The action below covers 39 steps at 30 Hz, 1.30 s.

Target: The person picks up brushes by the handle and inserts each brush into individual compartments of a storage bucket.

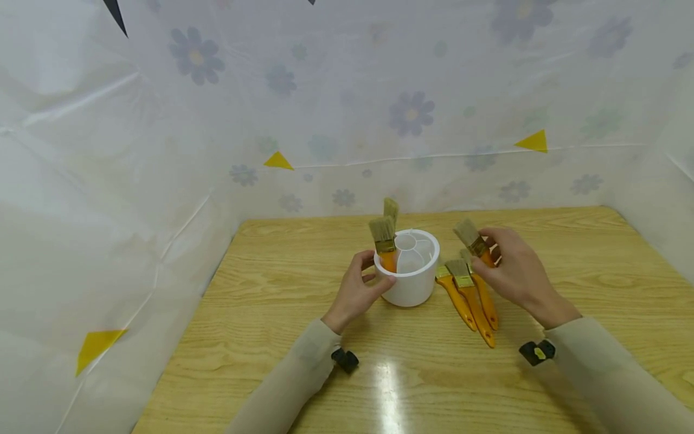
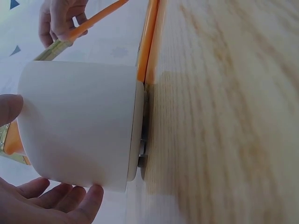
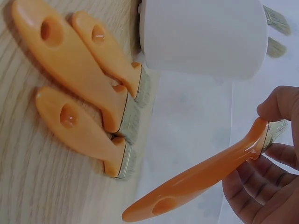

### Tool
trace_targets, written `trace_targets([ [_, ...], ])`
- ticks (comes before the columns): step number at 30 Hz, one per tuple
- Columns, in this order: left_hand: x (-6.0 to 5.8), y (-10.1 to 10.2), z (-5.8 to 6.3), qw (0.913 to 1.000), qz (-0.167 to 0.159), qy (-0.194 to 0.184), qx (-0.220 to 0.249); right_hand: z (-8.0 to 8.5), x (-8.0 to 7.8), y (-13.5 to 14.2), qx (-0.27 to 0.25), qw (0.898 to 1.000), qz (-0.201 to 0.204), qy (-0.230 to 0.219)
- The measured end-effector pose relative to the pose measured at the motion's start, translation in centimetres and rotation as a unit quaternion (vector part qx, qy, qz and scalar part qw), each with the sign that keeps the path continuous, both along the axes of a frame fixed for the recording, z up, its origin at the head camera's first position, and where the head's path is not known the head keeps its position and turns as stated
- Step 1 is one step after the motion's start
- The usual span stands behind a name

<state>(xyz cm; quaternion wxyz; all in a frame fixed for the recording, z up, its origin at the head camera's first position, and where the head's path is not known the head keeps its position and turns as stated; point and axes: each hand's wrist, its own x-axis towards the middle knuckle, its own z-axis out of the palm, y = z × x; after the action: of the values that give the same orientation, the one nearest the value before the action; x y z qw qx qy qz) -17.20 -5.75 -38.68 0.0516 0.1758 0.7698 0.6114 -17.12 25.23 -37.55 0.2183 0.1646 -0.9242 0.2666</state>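
A white round desk organizer [image 1: 409,291] with inner dividers stands on the table, two paintbrushes [image 1: 383,231] upright in it, bristles up. My left hand [image 1: 358,290] holds the organizer from the left, thumb near the front rim and fingers around the far side. To its right, my right hand [image 1: 515,268] pinches another paintbrush [image 3: 196,175] near its metal band, raised above the table with the bristles up and the orange handle hanging down. Below that hand, three flat paintbrushes [image 1: 474,301] with orange handles lie side by side, bristles pointing away from me.
The wood-grain table [image 1: 260,313] ends at a pale flowered sheet [image 1: 347,108] behind and at the sides. Yellow triangles [image 1: 279,160] are stuck on the sheet. Small dark clips [image 1: 344,360] sit at both sleeves.
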Motion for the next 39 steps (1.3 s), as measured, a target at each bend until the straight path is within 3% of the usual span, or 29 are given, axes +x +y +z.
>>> trace_targets([
  [39, -0.1, -0.2, -0.1, 1.0000, -0.002, 0.008, -0.005, 2.6, -0.2, -3.0, -0.016, 0.999, 0.030, 0.036],
])
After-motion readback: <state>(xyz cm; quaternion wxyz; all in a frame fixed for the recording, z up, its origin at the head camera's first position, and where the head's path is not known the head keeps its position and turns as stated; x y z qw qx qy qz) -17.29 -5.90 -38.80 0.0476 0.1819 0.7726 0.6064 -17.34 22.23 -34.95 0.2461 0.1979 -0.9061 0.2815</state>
